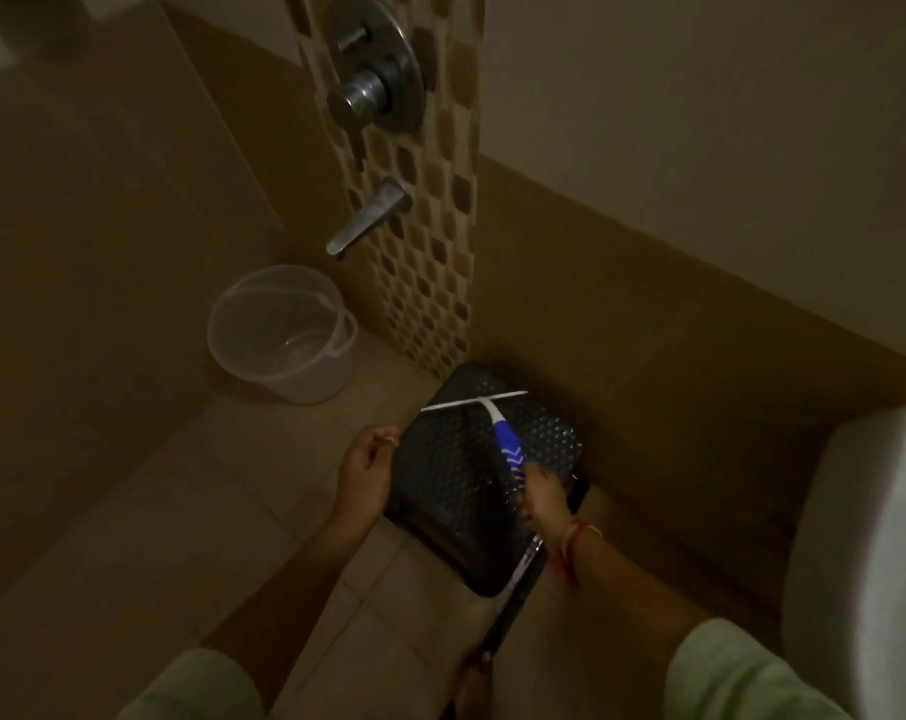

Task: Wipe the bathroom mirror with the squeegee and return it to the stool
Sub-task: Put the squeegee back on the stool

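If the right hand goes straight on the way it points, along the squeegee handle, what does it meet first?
Probably the mosaic tile strip of the wall behind the stool: the right hand holds the squeegee blade-first toward it. Height above the stool is unclear.

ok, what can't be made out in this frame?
1. Mirror: outside the downward head view.
2. Blue-and-white squeegee over black perforated stool: resting or lifted, the dim top-down head view hides it.
3. Squeegee handle's end: head view, covered by the gripping right hand.
4. Left hand fingertips: head view, blurred; pinching something or not, unclear.
5. White rounded fixture: head view, cut off by the right edge.
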Motion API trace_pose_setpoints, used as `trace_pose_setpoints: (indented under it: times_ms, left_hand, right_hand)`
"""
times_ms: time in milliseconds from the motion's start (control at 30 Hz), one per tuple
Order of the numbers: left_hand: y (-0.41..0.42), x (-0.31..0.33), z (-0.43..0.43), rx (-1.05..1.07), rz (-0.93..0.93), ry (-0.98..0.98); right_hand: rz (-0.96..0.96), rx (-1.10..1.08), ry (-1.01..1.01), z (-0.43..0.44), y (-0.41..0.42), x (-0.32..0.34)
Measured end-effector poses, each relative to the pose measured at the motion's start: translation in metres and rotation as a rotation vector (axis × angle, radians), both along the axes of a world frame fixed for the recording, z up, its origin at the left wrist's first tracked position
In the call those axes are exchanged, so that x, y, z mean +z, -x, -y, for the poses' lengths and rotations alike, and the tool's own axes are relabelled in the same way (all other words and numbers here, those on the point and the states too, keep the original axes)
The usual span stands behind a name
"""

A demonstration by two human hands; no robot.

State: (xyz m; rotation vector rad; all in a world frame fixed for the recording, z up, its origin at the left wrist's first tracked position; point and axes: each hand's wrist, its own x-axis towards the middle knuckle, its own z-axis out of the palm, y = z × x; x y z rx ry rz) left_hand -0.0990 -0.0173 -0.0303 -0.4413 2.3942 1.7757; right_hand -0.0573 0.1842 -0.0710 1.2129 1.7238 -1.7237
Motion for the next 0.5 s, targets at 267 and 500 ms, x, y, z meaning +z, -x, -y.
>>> trace_pose_setpoints:
  times_ms: [267,500]
  left_hand:
    - [-0.008,-0.033,0.008,-0.023,0.050,-0.019]
    - [-0.026,-0.064,0.008,-0.127,0.106,-0.013]
  right_hand:
    - [0.056,0.115,0.030,0.015,-0.004,-0.053]
    - [0.133,0.340,-0.243,0.010,-0.013,-0.075]
